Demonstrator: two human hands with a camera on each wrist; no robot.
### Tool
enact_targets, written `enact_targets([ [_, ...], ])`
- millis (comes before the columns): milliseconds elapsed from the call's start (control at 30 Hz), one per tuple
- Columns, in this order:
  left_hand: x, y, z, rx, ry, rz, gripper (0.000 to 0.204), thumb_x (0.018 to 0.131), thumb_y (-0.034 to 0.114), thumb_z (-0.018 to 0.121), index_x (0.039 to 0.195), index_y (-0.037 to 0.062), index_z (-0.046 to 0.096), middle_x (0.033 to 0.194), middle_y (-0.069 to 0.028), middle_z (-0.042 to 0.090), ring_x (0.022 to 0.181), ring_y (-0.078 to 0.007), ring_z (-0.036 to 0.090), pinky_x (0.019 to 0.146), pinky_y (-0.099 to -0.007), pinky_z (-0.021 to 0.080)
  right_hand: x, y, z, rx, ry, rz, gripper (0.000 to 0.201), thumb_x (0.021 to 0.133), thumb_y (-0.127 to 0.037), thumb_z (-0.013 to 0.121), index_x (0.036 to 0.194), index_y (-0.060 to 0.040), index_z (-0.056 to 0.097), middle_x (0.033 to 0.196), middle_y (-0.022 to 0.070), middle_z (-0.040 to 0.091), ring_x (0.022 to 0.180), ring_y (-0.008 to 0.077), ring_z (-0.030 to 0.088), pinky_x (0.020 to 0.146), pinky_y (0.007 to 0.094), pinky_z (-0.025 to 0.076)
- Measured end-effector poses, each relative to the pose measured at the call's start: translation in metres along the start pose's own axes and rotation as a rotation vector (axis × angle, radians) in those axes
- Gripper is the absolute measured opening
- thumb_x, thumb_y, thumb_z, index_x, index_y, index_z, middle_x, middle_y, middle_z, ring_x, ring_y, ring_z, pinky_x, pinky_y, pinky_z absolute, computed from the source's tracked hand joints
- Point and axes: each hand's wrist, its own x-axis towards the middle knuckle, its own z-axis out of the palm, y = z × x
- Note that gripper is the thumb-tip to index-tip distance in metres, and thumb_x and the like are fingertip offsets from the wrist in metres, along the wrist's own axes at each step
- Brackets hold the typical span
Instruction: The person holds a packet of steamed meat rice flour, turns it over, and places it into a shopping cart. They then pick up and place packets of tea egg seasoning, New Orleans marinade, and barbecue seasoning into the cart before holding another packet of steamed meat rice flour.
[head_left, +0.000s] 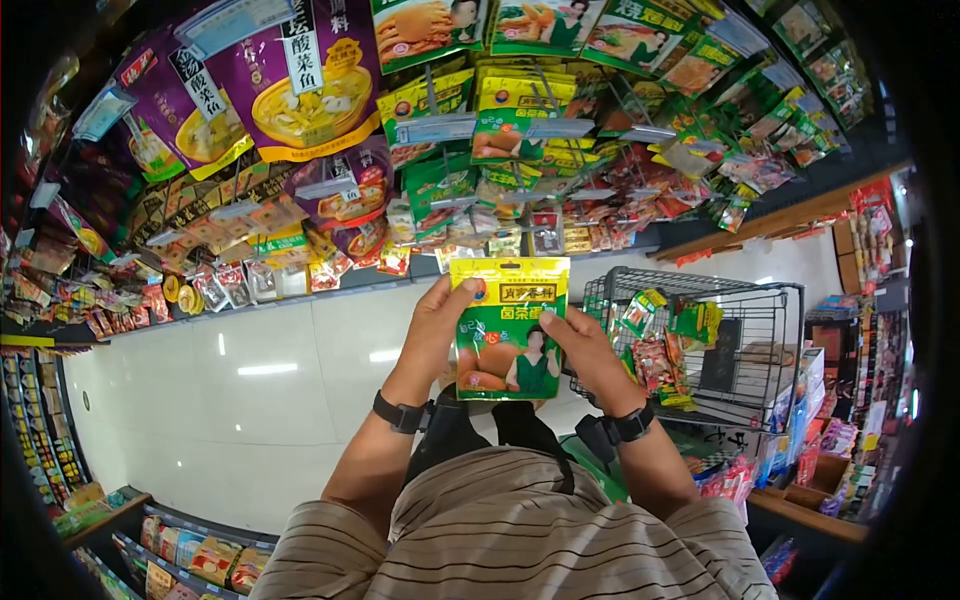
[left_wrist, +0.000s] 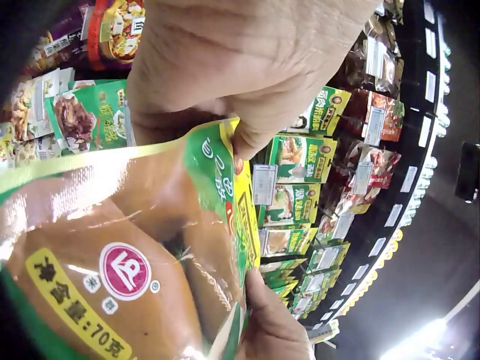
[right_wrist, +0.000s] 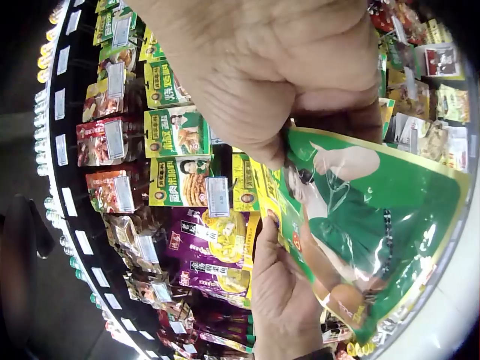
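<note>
A green and yellow seasoning packet (head_left: 512,330) is held upright before the body in the head view, its printed front facing the camera. The left hand (head_left: 430,335) pinches its left edge, thumb on the front near the top. On the right edge the right hand (head_left: 588,355) pinches it, thumb on the front. The left wrist view shows the packet (left_wrist: 112,262) close up under the left hand (left_wrist: 232,60). In the right wrist view the packet (right_wrist: 375,217) lies below the right hand (right_wrist: 270,67); fingers behind it are partly hidden.
Hanging packets, among them a large purple one (head_left: 305,90), fill the shelf racks ahead. A wire cart (head_left: 745,345) with several packets stands right of the hands. Pale floor (head_left: 240,400) extends to the left, with lower shelves (head_left: 190,550) behind at the left.
</note>
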Motion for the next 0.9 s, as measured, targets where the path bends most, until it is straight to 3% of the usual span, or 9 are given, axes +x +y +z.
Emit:
enact_targets([
  [267, -0.01, 0.012, -0.029, 0.019, -0.036, -0.03, 0.034, 0.1, 0.022, 0.061, 0.128, 0.0034, 0.06, 0.115, -0.0057, 0.067, 0.102, -0.0108, 0.064, 0.088, -0.0248, 0.051, 0.029, -0.012, 0.024, -0.01, -0.039, -0.012, 0.038, 0.104, -0.031, 0.056, 0.128, -0.0023, 0.062, 0.116, 0.0013, 0.067, 0.104, 0.008, 0.056, 0.095, 0.0262, 0.045],
  [367, -0.02, 0.019, -0.035, -0.008, -0.094, -0.199, 0.035, 0.1, 0.019, 0.06, 0.13, 0.0023, 0.057, 0.115, -0.0084, 0.068, 0.098, -0.0134, 0.067, 0.083, -0.0266, 0.054, 0.043, -0.007, 0.026, 0.031, 0.016, 0.009, 0.035, 0.103, -0.032, 0.058, 0.124, -0.0048, 0.065, 0.105, -0.0031, 0.065, 0.092, 0.0046, 0.053, 0.082, 0.0228, 0.044],
  [433, -0.018, 0.011, -0.038, 0.089, -0.102, -0.125, 0.034, 0.1, 0.018, 0.059, 0.13, 0.0018, 0.056, 0.114, -0.0104, 0.069, 0.093, -0.0157, 0.069, 0.079, -0.0281, 0.055, 0.047, -0.009, 0.029, 0.104, 0.04, 0.021, 0.036, 0.102, -0.034, 0.059, 0.12, -0.0048, 0.066, 0.098, -0.0056, 0.062, 0.084, 0.0023, 0.049, 0.072, 0.0202, 0.041],
  [600, -0.014, 0.013, -0.025, 0.154, -0.157, -0.098, 0.034, 0.1, 0.017, 0.056, 0.129, -0.0021, 0.053, 0.105, -0.0143, 0.071, 0.081, -0.0222, 0.072, 0.074, -0.0307, 0.057, 0.045, -0.017, 0.02, 0.108, 0.081, 0.018, 0.04, 0.099, -0.034, 0.061, 0.12, -0.0006, 0.064, 0.106, -0.0009, 0.066, 0.092, 0.0051, 0.054, 0.081, 0.023, 0.045],
  [900, -0.003, 0.004, 0.008, 0.272, -0.169, -0.077, 0.027, 0.101, 0.017, 0.055, 0.122, 0.0007, 0.058, 0.101, -0.0109, 0.071, 0.081, -0.0196, 0.072, 0.075, -0.0295, 0.058, 0.03, -0.014, -0.015, 0.198, 0.115, -0.024, 0.03, 0.1, -0.031, 0.06, 0.116, -0.0071, 0.068, 0.097, -0.0051, 0.066, 0.085, 0.0026, 0.056, 0.075, 0.0218, 0.044],
])
